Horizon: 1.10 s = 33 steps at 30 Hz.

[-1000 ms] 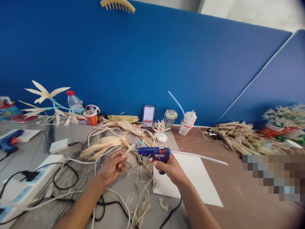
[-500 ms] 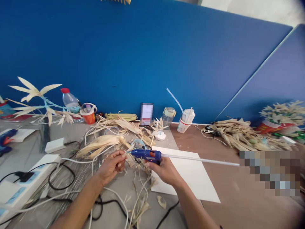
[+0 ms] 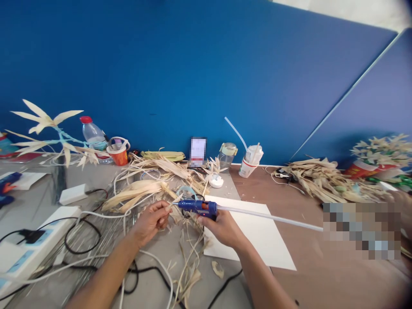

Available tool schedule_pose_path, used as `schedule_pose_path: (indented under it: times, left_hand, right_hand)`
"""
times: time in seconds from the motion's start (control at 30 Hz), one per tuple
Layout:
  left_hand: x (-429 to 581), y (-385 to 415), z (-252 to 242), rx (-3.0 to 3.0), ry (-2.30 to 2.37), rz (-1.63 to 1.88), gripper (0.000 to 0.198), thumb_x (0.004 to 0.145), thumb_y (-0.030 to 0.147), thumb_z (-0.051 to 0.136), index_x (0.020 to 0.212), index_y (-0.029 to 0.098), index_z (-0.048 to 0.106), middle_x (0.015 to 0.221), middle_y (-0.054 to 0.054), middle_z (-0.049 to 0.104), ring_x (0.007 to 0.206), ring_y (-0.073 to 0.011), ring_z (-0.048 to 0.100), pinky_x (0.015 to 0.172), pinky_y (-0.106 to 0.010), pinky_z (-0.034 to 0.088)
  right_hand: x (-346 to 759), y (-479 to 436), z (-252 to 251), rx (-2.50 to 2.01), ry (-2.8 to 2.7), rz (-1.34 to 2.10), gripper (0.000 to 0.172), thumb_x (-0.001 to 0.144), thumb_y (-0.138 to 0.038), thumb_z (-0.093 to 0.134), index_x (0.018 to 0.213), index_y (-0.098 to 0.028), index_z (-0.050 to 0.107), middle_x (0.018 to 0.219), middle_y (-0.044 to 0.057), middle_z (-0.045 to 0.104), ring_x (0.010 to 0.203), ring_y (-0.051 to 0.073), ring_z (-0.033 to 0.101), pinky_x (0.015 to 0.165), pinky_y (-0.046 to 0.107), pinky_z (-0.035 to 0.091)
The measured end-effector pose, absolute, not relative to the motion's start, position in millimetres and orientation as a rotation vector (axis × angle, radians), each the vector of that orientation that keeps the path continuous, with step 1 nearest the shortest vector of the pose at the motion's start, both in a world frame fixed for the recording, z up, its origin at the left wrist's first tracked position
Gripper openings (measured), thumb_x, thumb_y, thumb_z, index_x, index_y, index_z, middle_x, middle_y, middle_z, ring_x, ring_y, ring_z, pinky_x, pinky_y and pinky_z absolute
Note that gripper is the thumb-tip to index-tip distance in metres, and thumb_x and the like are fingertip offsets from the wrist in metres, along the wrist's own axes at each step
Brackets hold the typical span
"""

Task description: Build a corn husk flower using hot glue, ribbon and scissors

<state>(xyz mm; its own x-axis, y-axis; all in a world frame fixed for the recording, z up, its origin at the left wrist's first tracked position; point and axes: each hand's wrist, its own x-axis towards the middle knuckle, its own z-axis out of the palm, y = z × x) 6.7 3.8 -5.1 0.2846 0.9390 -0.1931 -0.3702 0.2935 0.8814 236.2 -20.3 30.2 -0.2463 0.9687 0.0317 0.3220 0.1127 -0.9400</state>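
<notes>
My right hand (image 3: 220, 225) is wrapped round the handle of a blue glue gun (image 3: 196, 207), held level with its nozzle pointing left. A long pale glue stick (image 3: 273, 217) runs out of its back end to the right. Close to the nozzle tip, my left hand (image 3: 155, 219) pinches a small pale piece that looks like corn husk (image 3: 175, 201); its shape is mostly hidden by the fingers. Dried corn husks (image 3: 138, 195) lie just behind my left hand. Under and beside my right hand is a white sheet of paper (image 3: 254, 236).
A white power strip (image 3: 41, 253) with black and white cables lies at the left. Along the blue partition (image 3: 161, 77) stand a bottle (image 3: 95, 135), an orange cup (image 3: 118, 155), a phone (image 3: 198, 152) and a white cup (image 3: 247, 167). A husk pile (image 3: 322, 176) lies at the right.
Both hands and the glue gun keep nearly the same place. The glue stick's far end sits slightly lower, and the whole view has shifted a little.
</notes>
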Motion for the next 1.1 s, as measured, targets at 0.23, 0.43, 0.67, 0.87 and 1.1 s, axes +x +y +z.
schedule_pose_path:
  times: [0.23, 0.43, 0.67, 0.87, 1.1]
  left_hand:
    - [6.7, 4.8, -5.5, 0.859, 0.863, 1.029, 0.021, 0.068, 0.030, 0.071, 0.063, 0.016, 0.056, 0.040, 0.008, 0.036, 0.036, -0.0035, 0.025, 0.040, -0.020, 0.016]
    - [6.9, 4.1, -5.5, 0.903, 0.896, 1.026, 0.021, 0.069, 0.030, 0.070, 0.064, 0.016, 0.055, 0.041, 0.009, 0.035, 0.037, -0.0036, 0.024, 0.041, -0.020, 0.016]
    - [7.1, 4.3, -7.0, 0.938, 0.913, 0.996, 0.021, 0.072, 0.031, 0.067, 0.066, 0.016, 0.055, 0.042, 0.009, 0.036, 0.038, -0.0036, 0.023, 0.041, -0.020, 0.015]
    - [6.8, 4.6, -8.0, 0.933, 0.915, 0.987, 0.022, 0.069, 0.031, 0.070, 0.064, 0.015, 0.056, 0.040, 0.010, 0.032, 0.037, -0.0030, 0.021, 0.041, -0.020, 0.015]
    - [6.8, 5.0, -8.9, 0.919, 0.924, 0.973, 0.021, 0.068, 0.032, 0.071, 0.065, 0.015, 0.058, 0.040, 0.010, 0.033, 0.038, -0.0032, 0.022, 0.042, -0.019, 0.017]
  right_hand:
    - [234.7, -22.0, 31.1, -1.329, -1.759, 1.089, 0.022, 0.077, -0.026, 0.055, 0.093, -0.016, 0.067, 0.077, 0.001, 0.065, 0.071, 0.017, 0.055, 0.065, 0.026, 0.043]
    - [233.3, -23.4, 40.7, -1.259, -1.811, 1.086, 0.026, 0.077, -0.022, 0.052, 0.100, -0.018, 0.065, 0.079, 0.000, 0.065, 0.068, 0.015, 0.052, 0.066, 0.025, 0.042]
    - [236.8, -23.6, 41.5, -1.297, -1.883, 1.036, 0.022, 0.080, -0.024, 0.050, 0.093, -0.015, 0.065, 0.070, 0.000, 0.060, 0.063, 0.014, 0.048, 0.059, 0.023, 0.038]
    - [237.4, -22.4, 43.6, -1.249, -1.878, 1.069, 0.024, 0.079, -0.020, 0.051, 0.098, -0.017, 0.066, 0.081, 0.001, 0.065, 0.072, 0.016, 0.054, 0.067, 0.025, 0.042]
    - [238.3, -22.9, 46.8, -1.202, -1.865, 1.085, 0.031, 0.077, -0.016, 0.051, 0.104, -0.018, 0.065, 0.094, 0.002, 0.068, 0.085, 0.019, 0.058, 0.078, 0.029, 0.043]
